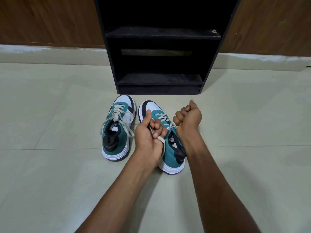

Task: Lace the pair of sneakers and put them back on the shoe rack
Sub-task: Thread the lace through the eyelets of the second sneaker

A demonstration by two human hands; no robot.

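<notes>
Two teal, white and black sneakers stand on the floor in front of a black shoe rack (161,34), toes toward it. The left sneaker (117,126) has its cream laces loose, their ends hanging over both sides. Over the right sneaker (170,155), my left hand (149,137) is shut on one end of the cream lace (162,119), which runs out under my palm. My right hand (187,117) is a fist at the shoe's right side, gripping the other lace end near the top eyelets. My hands hide part of the shoe's tongue.
The rack has two dark, dusty shelves, the lower one (159,79) just beyond the shoes' toes. Pale floor tiles (50,165) spread all around. A wooden wall (42,19) with a white skirting runs behind the rack.
</notes>
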